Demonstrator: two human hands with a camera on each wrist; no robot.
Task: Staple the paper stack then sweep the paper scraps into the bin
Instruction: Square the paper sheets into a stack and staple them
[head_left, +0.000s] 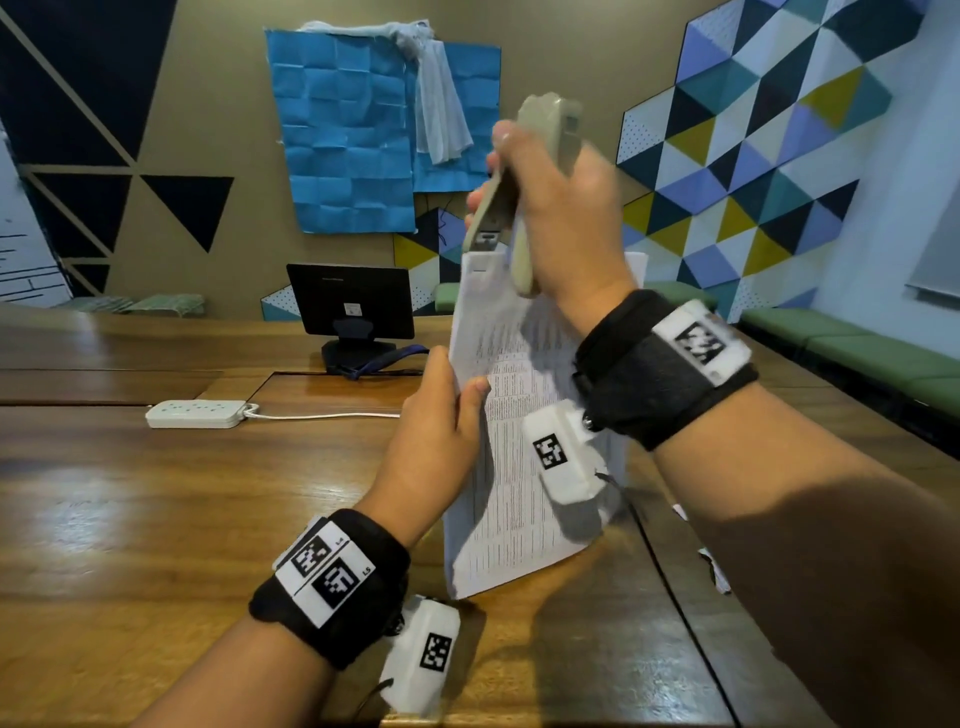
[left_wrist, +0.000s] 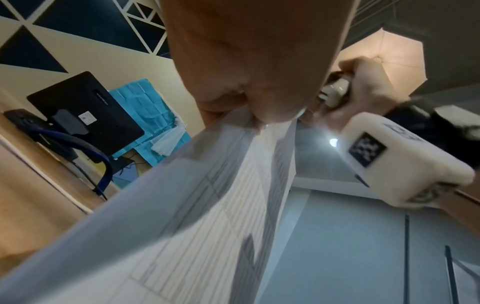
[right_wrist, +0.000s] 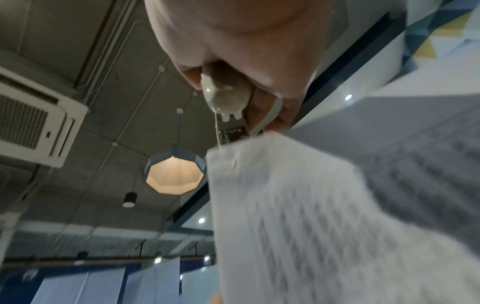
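A printed paper stack (head_left: 511, 431) stands upright above the wooden table (head_left: 156, 493). My left hand (head_left: 441, 415) pinches its left edge, thumb on the front sheet. My right hand (head_left: 561, 218) grips a beige stapler (head_left: 524, 192), nose down, mouth around the stack's top left corner (head_left: 480, 260). In the right wrist view the stapler (right_wrist: 228, 107) meets the paper stack (right_wrist: 285, 195) at that corner. The left wrist view shows the paper stack (left_wrist: 207, 195) under my left hand (left_wrist: 259, 92) and my right hand (left_wrist: 363, 88) on the stapler (left_wrist: 335, 92). White paper scraps (head_left: 719, 571) lie on the table beside my right forearm.
A black monitor (head_left: 353, 306) on a stand sits at the table's far side, seen from behind. A white power strip (head_left: 197, 414) with a cable lies to the left. Green benches (head_left: 857, 348) run along the right wall.
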